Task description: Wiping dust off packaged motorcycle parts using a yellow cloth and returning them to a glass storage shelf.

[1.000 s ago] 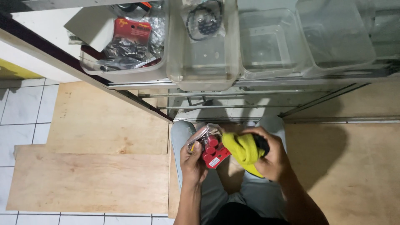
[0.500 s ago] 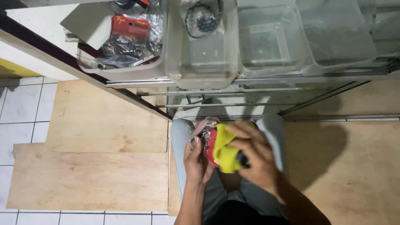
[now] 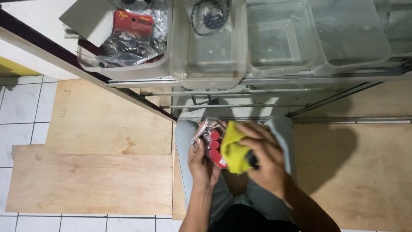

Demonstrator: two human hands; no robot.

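Head view, looking down at a seated person's lap. The left hand (image 3: 202,161) cups a clear blister pack with red round pieces on a red card (image 3: 212,144) from below, fingers curled around its edge; the right hand (image 3: 267,160) presses a yellow cloth (image 3: 234,151) against the pack's face, fingers closed over the cloth and over a small dark object (image 3: 252,161) at its lower edge. The pack lies above the knees, just below the front rail of a wire shelf (image 3: 300,79). To wipe well, the left hand should probably keep the pack steady and flat while the cloth passes in short strokes, with pressure light enough not to dent the thin plastic. Above, the shelf carries clear plastic bins (image 3: 281,43): one holds bagged packets with a red card (image 3: 133,23), the next a bagged black coil (image 3: 210,17), and the others look empty. The cloth hides much of the pack, the dark object cannot be identified, and the bins are cut off by the top edge. Plywood sheets (image 3: 98,172) cover the tiled floor.
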